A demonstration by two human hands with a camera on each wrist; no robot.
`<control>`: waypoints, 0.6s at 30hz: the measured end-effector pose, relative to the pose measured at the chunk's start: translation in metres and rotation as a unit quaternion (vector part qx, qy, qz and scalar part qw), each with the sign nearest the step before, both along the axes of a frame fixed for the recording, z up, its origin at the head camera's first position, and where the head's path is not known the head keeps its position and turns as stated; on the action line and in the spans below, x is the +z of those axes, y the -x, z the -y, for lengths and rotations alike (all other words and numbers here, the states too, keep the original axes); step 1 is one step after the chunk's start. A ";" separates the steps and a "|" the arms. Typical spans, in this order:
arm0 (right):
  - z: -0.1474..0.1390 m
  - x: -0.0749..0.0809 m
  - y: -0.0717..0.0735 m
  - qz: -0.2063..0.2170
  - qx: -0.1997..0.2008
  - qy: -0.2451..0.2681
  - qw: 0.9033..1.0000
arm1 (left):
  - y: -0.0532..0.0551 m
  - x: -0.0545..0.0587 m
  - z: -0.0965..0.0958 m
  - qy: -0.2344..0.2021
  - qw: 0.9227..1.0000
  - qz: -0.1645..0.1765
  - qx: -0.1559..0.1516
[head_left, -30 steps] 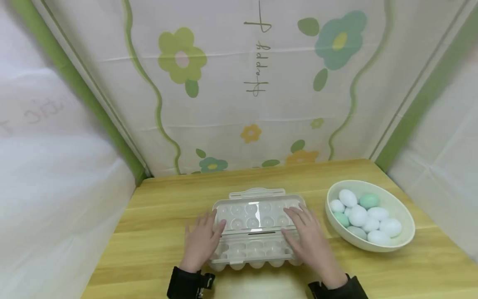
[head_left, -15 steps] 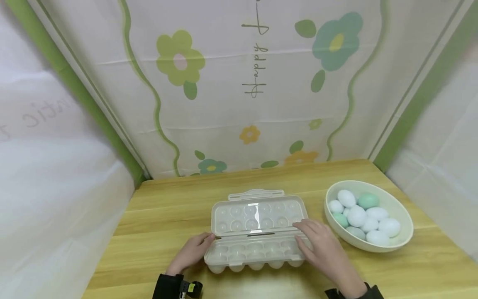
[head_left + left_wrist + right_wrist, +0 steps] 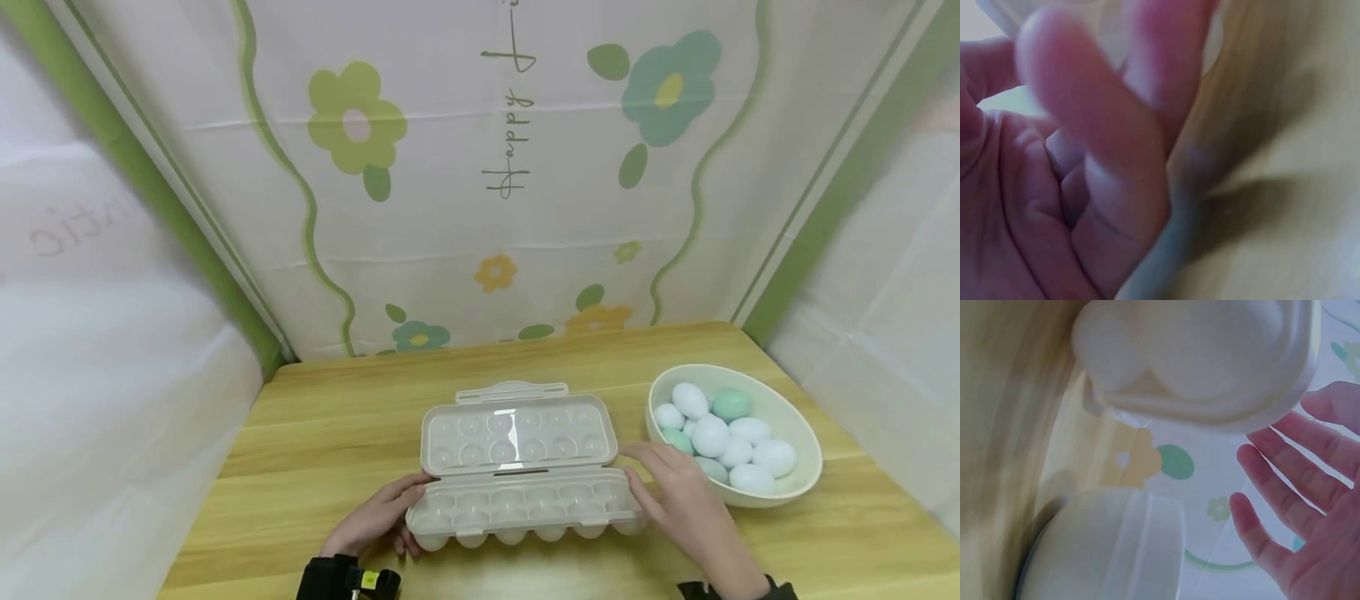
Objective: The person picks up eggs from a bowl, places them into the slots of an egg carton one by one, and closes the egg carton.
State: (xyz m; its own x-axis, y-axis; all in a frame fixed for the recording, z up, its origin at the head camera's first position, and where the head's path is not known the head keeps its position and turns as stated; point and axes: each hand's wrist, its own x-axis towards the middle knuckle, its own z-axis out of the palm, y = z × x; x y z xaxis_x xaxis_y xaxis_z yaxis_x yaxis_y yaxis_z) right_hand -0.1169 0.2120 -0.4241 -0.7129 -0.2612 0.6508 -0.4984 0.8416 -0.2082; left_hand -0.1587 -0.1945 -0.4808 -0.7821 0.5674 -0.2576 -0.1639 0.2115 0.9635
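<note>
Shifting the right hand (image 3: 686,500) outward since half a second ago, from over the egg carton (image 3: 525,507) to its right end, now loosely spreading those fingers (image 3: 1300,467) by the edge. Bending the left hand (image 3: 378,517) at the other end, honestly not being able to tell if gripping or just touching. Seeing the carton lying open on the worktop (image 3: 322,433), lid (image 3: 480,440) folding back behind. Spotting a pale bowl (image 3: 808,467) off right, holding white and green eggs (image 3: 709,436). Further back, getting a flowery cloth (image 3: 427,221).
</note>
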 end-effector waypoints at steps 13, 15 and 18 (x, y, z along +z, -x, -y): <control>-0.020 -0.006 0.000 0.004 -0.005 0.003 1.000 | 0.000 -0.009 -0.002 -0.080 0.995 0.065 0.013; -0.023 -0.007 0.000 0.012 -0.010 0.005 1.000 | 0.000 -0.009 -0.002 -0.087 0.994 0.069 0.015; -0.026 -0.010 -0.001 0.021 -0.019 0.007 1.000 | -0.001 -0.009 -0.001 -0.097 0.993 0.069 0.016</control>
State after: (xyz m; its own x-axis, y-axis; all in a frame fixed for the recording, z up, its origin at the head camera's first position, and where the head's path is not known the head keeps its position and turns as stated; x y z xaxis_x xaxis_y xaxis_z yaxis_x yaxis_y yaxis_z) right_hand -0.1162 0.2377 -0.4337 -0.7493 -0.2238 0.6232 -0.4563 0.8565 -0.2411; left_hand -0.1579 -0.1933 -0.4901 -0.7658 0.5916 -0.2521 -0.3007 0.0170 0.9536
